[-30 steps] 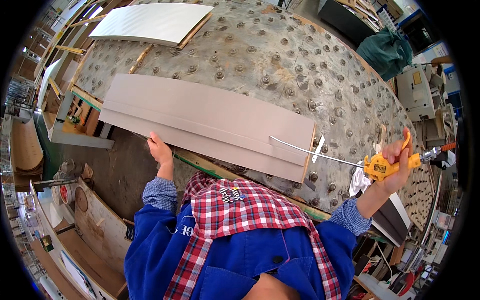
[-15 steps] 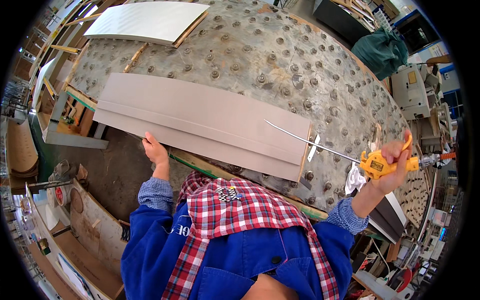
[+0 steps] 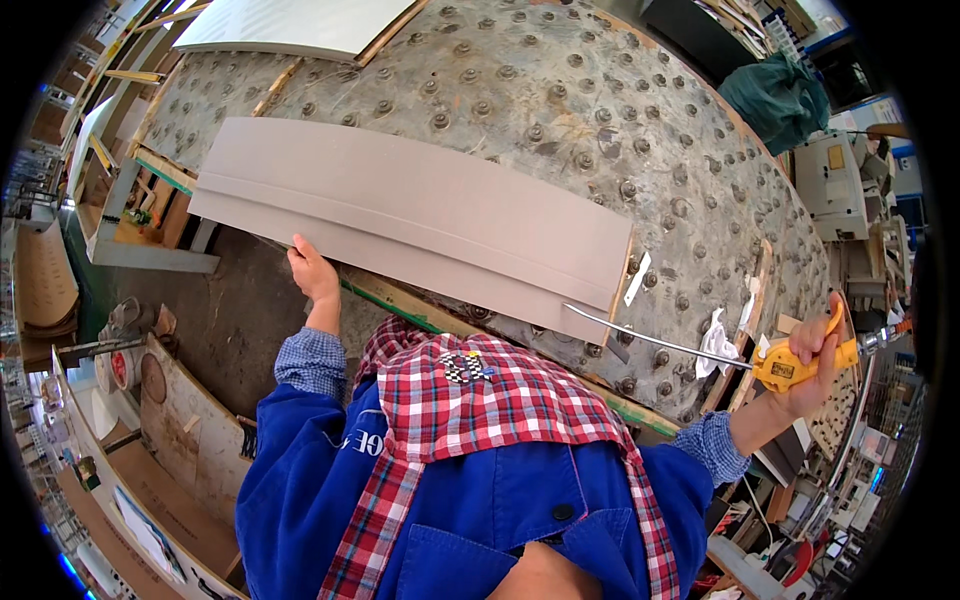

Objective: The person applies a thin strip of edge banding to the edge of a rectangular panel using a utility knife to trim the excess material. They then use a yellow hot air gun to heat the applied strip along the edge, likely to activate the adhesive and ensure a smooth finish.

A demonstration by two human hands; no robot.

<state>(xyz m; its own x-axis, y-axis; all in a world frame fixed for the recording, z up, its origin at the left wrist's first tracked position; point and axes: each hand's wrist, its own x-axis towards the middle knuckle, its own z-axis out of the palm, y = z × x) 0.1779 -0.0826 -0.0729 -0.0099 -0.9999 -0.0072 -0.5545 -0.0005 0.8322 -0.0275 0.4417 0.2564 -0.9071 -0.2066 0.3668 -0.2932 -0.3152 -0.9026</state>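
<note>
A long grey-brown panel (image 3: pixel 400 205) with a raised strip along its length lies on the studded metal table. My left hand (image 3: pixel 314 274) grips the panel's near edge toward its left end, thumb on top and the other fingers largely hidden. In my right hand (image 3: pixel 812 372) is a yellow air blow gun (image 3: pixel 782 368), with fingers wrapped round its body and lever. Its long, thin, bent metal nozzle (image 3: pixel 660 342) points left, and the tip appears over the panel's near right part. Whether the tip touches the panel I cannot tell.
Many round studs cover the metal table (image 3: pixel 560 130). A white panel (image 3: pixel 290 25) lies at the far left. Crumpled white paper (image 3: pixel 716 345) and a white strip (image 3: pixel 637 279) sit right of the panel. A hose fitting (image 3: pixel 885 335) trails from the gun. Wooden boards (image 3: pixel 190 430) stand at lower left.
My right hand has moved right and slightly toward me with the blow gun. The nozzle tip went from the panel's middle to near its close right corner. My left hand stays on the edge.
</note>
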